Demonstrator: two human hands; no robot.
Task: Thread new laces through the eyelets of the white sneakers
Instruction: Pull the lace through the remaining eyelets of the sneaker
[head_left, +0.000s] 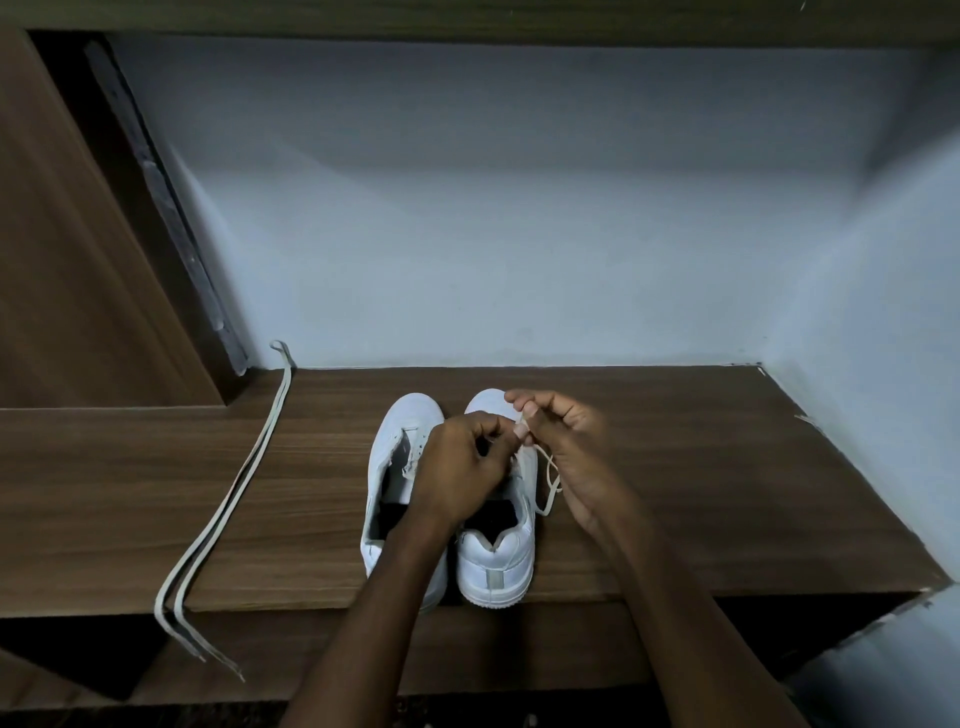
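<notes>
The left hand (462, 462) covers the eyelet rows of the right sneaker (498, 551), so how far its lace is threaded cannot be made out. The left forearm also hides the heel and inner side of the left sneaker (395, 467). Both forearms are cut off by the lower edge of the view.

The two white sneakers stand side by side, touching, toes toward the wall (519, 234), near the front edge of a brown wood-grain counter (701, 493). They are smooth and rounded at the toe, with dark openings; the right one has a grey tab on its heel. A thin pale lace (550, 483) loops out beside the right sneaker, below the right hand (566, 436). A second lace (228, 499), flat and doubled, lies well apart to the left, running from the wall corner across the counter and hanging over its front edge.

The left hand's fingers (488, 431) are curled over the right sneaker's tongue area; whether they grip the lace cannot be told. The right hand is raised just beside it, thumb and forefinger pinching the lace, the other fingers loosely bent.
</notes>
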